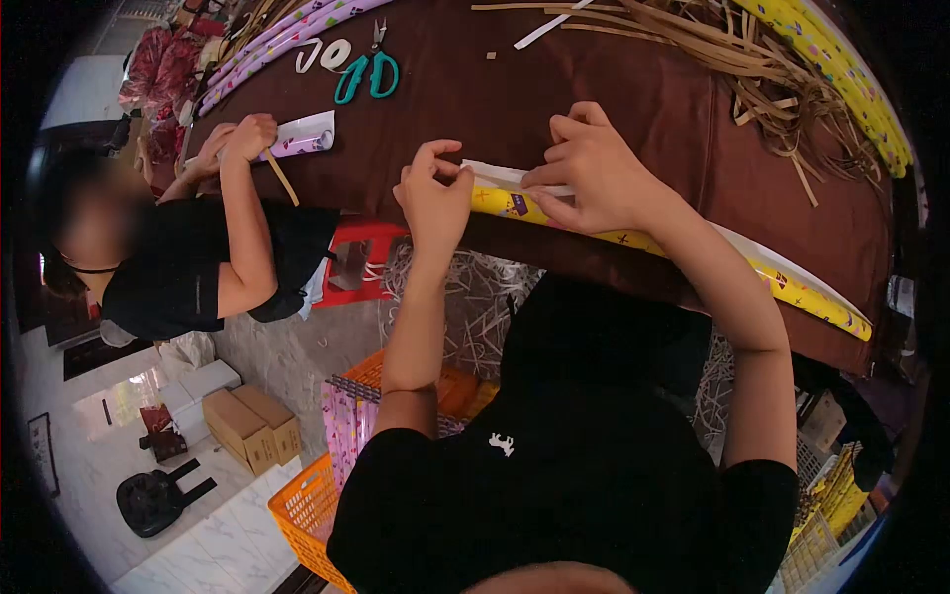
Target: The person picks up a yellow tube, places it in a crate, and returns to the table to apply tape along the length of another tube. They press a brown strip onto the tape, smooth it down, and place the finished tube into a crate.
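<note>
A long yellow patterned roll of wrapping paper (811, 302) lies along the near edge of the brown-covered table, with a white paper edge turned up along its far side. At the roll's left end is my left hand (435, 198), its thumb and fingers closed on the tip. Farther right, my right hand (594, 173) has its fingers curled and pinches the white edge against the yellow paper. My right forearm crosses over the roll and hides part of it. What lies inside the fingertips is partly hidden.
Teal-handled scissors (384, 74) and a white strip loop (336, 54) lie beyond my hands. Brown strips (782, 109) and yellow rolls (841, 79) are at far right. At left, a co-worker's hands (237, 144) hold a purple roll (305, 137). An orange basket (297, 510) stands below.
</note>
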Demonstrator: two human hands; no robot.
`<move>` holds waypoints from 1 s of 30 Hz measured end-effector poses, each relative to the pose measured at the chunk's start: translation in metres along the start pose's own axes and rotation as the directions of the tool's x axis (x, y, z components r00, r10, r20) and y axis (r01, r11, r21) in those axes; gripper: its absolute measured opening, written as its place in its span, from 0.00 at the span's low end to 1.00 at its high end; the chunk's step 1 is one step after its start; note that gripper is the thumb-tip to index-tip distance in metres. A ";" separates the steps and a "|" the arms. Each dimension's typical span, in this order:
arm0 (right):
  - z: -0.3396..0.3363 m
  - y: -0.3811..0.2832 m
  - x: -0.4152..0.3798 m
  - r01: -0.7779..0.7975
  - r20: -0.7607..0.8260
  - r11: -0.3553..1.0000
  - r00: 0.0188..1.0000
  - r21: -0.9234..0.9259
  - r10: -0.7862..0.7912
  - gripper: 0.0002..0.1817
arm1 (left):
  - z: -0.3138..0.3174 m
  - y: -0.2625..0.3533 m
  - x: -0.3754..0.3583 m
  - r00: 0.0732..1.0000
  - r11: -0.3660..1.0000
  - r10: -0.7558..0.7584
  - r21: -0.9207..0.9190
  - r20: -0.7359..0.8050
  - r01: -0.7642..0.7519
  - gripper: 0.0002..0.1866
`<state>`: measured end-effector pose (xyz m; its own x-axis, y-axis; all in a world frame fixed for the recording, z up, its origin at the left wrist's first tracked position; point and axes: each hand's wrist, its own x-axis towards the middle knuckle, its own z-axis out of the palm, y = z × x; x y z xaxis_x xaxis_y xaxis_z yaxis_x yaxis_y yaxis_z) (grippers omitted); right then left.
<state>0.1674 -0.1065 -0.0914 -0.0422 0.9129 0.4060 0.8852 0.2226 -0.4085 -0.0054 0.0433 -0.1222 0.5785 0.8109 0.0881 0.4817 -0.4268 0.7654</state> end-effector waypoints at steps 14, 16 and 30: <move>0.006 -0.004 0.005 -0.056 0.026 0.995 0.998 -0.083 0.058 0.12 | 0.003 0.001 0.002 1.000 0.999 0.008 0.048 -0.025 -0.007 0.15; 0.006 -0.005 0.005 -0.040 0.010 0.995 0.999 -0.086 0.041 0.09 | 0.003 0.002 0.001 0.999 0.997 0.028 0.079 -0.026 -0.026 0.15; 0.012 -0.005 0.008 -0.059 0.011 0.990 0.998 -0.129 0.061 0.10 | 0.006 0.005 0.005 0.999 0.991 0.020 0.132 -0.027 -0.016 0.13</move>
<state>0.1575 -0.0960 -0.0960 0.0068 0.9286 0.3710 0.9384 0.1222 -0.3231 0.0034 0.0429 -0.1217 0.5696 0.8130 0.1203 0.5549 -0.4885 0.6734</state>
